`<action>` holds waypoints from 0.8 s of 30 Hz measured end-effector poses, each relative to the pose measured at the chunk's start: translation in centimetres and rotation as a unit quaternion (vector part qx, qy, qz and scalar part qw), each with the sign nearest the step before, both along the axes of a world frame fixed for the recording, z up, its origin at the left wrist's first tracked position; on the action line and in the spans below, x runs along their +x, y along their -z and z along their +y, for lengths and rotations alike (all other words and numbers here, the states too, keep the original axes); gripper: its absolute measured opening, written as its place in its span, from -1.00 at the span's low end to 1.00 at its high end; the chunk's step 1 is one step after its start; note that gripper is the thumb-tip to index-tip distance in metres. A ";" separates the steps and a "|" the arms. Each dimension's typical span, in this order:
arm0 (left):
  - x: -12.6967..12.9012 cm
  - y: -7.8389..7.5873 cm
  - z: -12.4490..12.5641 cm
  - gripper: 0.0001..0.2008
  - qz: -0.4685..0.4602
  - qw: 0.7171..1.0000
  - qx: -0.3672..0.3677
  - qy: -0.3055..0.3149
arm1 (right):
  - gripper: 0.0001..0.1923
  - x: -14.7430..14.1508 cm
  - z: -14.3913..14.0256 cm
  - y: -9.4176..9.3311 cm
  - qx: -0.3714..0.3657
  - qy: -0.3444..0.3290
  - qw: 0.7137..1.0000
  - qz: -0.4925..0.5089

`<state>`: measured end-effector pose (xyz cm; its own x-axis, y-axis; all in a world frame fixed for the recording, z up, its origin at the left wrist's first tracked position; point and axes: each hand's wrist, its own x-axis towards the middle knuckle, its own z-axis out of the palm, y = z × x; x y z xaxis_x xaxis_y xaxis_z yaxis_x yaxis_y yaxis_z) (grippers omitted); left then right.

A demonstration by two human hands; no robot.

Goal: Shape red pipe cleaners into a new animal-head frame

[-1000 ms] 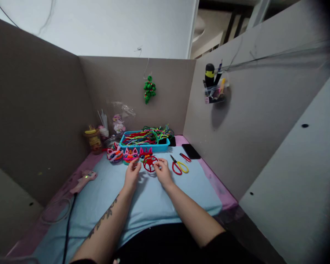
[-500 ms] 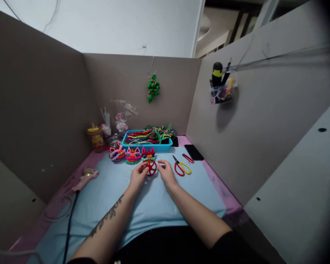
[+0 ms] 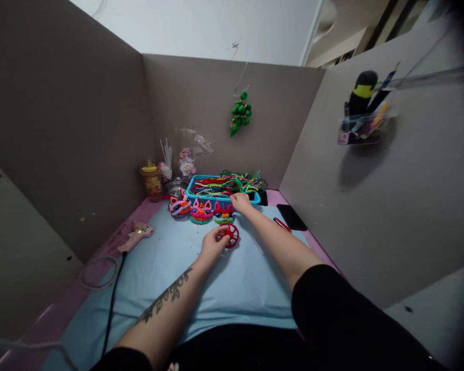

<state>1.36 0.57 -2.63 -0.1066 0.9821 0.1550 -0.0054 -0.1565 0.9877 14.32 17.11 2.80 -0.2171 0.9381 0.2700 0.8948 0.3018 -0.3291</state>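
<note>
My left hand (image 3: 212, 246) grips a red spoked ring made of pipe cleaner (image 3: 231, 235) on the light blue mat (image 3: 216, 283). My right hand (image 3: 240, 202) is stretched forward over the near rim of the blue tray (image 3: 193, 196), which is heaped with coloured pipe cleaners (image 3: 232, 183); whether its fingers hold one I cannot tell. Three finished fuzzy cat-face pieces (image 3: 201, 211) stand in a row just in front of the tray, between my hands.
A pink glue gun (image 3: 136, 235) with a black cord lies at the left. A black phone (image 3: 292, 216) and a red-handled tool (image 3: 281, 224) lie right of my arm. Jars and a bag stand at the back left; grey partition walls enclose the desk.
My right hand let go of the red ring and reached forward to the blue tray. My left hand keeps the ring. The view has shifted left, and my right arm now hides the scissors.
</note>
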 end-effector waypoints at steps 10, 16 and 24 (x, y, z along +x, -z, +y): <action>0.5 0.1 0.0 -0.67 -0.030 0.999 -0.012 0.010 | -0.51 1.2 2.0 -0.8 -0.035 0.018 0.999 0.015; 0.0 -0.5 0.0 -0.69 -0.066 0.997 -0.027 -0.021 | -0.72 2.6 -0.9 -2.4 0.001 -0.027 0.994 0.107; -0.5 -1.7 -0.3 -0.50 -0.129 0.989 -0.070 -0.015 | -0.77 4.1 -10.6 1.8 -0.031 -0.106 0.973 0.202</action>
